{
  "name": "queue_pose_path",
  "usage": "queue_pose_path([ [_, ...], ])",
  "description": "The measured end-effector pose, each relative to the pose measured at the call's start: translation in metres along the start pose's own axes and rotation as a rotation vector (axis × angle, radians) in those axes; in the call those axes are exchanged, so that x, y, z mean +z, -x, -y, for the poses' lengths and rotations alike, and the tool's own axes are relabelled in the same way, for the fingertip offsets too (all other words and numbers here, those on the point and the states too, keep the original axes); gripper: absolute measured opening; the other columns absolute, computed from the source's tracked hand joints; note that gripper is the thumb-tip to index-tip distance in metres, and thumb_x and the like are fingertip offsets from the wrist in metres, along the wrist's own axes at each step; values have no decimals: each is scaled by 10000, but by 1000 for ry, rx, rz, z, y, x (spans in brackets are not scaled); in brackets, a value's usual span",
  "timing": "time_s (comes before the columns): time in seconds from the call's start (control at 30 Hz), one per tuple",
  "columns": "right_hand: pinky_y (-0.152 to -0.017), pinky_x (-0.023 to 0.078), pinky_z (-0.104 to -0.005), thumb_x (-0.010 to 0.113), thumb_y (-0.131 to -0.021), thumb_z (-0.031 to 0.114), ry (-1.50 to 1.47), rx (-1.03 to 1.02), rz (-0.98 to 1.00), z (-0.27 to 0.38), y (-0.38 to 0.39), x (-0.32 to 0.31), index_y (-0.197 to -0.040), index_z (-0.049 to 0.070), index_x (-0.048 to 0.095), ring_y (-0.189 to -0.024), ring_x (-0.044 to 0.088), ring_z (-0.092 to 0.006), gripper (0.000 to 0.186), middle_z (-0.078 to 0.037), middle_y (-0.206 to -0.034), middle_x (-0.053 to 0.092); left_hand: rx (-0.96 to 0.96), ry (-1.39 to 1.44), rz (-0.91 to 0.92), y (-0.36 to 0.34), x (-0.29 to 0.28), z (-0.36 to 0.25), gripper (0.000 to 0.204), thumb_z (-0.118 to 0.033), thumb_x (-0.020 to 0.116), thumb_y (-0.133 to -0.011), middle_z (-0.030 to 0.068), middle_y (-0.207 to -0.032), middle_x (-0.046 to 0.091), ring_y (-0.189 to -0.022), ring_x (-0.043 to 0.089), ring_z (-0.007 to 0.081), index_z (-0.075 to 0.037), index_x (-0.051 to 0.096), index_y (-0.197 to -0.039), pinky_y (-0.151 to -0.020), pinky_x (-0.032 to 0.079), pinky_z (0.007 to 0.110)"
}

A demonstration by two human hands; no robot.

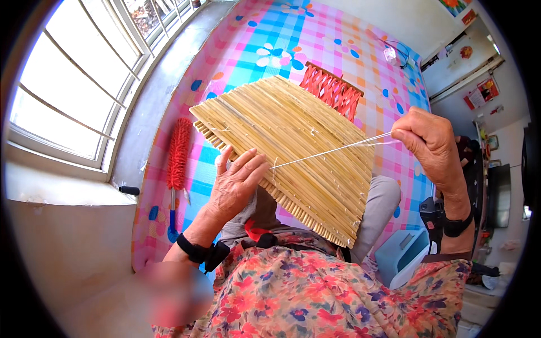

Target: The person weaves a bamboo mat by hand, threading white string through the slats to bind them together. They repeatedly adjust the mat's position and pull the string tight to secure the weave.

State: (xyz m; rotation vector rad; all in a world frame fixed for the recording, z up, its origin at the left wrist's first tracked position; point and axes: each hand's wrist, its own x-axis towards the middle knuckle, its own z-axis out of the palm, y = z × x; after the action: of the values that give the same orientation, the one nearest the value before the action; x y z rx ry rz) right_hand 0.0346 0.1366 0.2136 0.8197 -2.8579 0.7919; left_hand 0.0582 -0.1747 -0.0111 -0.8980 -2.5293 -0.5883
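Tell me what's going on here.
A person's right hand holds a white thread taut above a mat of pale stalks. Their left hand is at the mat's near edge, by the thread's other visible end. The mat lies over their lap, and a red duster lies to the left.

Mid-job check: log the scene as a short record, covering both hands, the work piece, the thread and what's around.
Left hand: fingers on the near-left edge of the stalk panel; firmness of grip unclear
Right hand: raised, pinching white thread
Thread: straight from near the left fingertips to the right hand
Panel: pale, parallel stalks, over the lap
Left side: red fluffy duster
Beyond panel: red latticed piece
Right side: light-blue container
Surface: checked, flowered cover
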Motion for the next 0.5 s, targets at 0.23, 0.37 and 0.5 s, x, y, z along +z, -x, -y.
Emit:
queue_pose_path([
  [0.23,-752,453,-293,589,-937,141,-584,22,70,-20,-1,31,-839,3,612,-767,562,-134,170,-46,-831,623,44,-32,-46,3,8,0,329,-50,589,-763,63,-1227,589,-1226,523,236,-73,596,-1091,-1107,238,526],
  [0.37,-830,476,-341,549,-966,194,-1210,12,5,-1,-8,78,-861,22,579,-776,596,-169,204,-79,-845,632,101,-37,-21,-1,9,5,337,-61,594,-751,89,-1257,576,-1219,532,239,-51,592,-1087,-1091,293,487],
  [0.5,-797,493,-337,527,-979,204,-1592,25,91,17,-13,103,-887,27,569,-726,594,-160,204,-87,-814,631,135,-16,-1,-4,8,12,375,-72,599,-742,92,-1284,566,-1214,536,232,-47,591,-1116,-1075,334,440],
])
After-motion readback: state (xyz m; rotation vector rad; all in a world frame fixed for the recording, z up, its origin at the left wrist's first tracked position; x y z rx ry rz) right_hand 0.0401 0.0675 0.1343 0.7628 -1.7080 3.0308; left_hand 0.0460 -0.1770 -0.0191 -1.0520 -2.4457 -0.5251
